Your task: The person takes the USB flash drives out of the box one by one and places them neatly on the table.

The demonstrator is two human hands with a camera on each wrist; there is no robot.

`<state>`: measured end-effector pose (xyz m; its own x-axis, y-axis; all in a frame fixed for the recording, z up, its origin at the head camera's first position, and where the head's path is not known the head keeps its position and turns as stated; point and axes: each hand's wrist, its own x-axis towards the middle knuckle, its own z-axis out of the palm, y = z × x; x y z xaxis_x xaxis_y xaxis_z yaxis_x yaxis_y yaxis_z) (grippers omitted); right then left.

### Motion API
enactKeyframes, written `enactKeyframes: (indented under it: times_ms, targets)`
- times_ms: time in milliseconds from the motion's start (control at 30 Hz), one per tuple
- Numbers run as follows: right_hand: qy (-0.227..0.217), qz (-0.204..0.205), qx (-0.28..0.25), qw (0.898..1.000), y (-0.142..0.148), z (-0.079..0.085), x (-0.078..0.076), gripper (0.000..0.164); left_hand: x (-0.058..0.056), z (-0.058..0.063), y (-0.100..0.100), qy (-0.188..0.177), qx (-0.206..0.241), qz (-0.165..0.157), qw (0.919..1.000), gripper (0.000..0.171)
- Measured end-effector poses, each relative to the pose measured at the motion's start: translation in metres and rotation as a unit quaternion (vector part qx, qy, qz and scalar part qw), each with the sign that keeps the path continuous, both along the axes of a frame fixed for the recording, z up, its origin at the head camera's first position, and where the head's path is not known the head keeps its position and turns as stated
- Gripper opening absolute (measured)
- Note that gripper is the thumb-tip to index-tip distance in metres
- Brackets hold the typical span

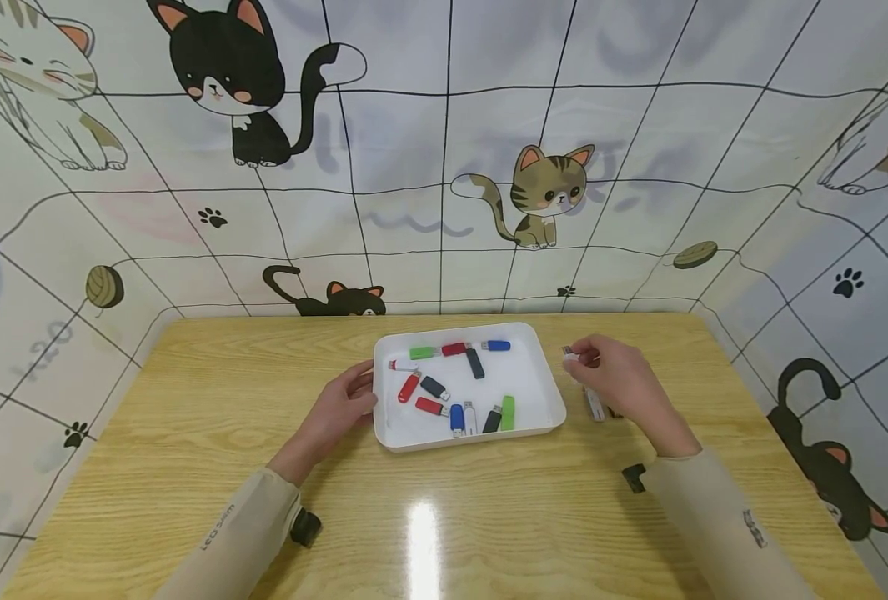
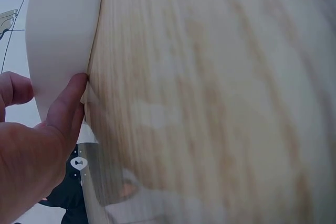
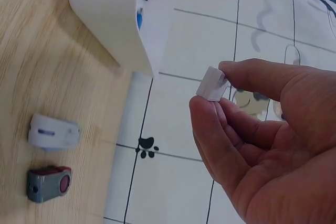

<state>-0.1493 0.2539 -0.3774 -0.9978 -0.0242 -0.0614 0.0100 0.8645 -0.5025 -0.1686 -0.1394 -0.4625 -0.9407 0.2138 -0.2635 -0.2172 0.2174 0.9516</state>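
The left hand (image 1: 342, 400) holds the white tray (image 1: 537, 392) at its nine o'clock edge; the right hand (image 1: 614, 373) pinches a white USB stick (image 3: 211, 84) — just outside, between two and three o'clock, a narrow gap off.

Surface (image 1: 519, 496): lt. wood-tone top w/ visible grain, glossy. Bright refl. strip (image 1: 423, 546) on finish, approx. 6 o'clock. Directly on top: qty. 1 wht. rect. tray (image 1: 529, 379), rounded corners, raised wall, pos. toward 12 o'clock. At approx. 3 o'clock of tray, clear of wall: qty. 1 wht. USB stick (image 3: 54, 132) and qty. 1 gry./dk.-red USB stick (image 3: 49, 184), lying side by side on wood w/ small gap btwn.
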Motion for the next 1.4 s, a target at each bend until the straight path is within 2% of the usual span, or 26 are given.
enactKeyframes:
  times_ms: [267,667,1100,1400]
  targets:
    - [-0.002,-0.019,-0.007,1.000,0.023,-0.001,0.006,0.054,-0.001,-0.002,-0.001,-0.003,-0.001,0.002,1.0000,0.063]
    - [-0.013,-0.039,0.001,0.999,0.055,-0.005,0.015,0.071,0.001,0.002,0.000,0.001,0.003,-0.001,1.0000,0.064]
    - [-0.026,-0.047,0.009,0.999,0.078,-0.016,0.016,0.074,0.001,0.004,0.001,-0.004,0.005,0.003,1.0000,0.064]
    - [-0.042,-0.044,0.013,0.998,0.088,-0.027,0.013,0.064,0.001,0.003,0.001,0.001,0.006,-0.001,1.0000,0.064]
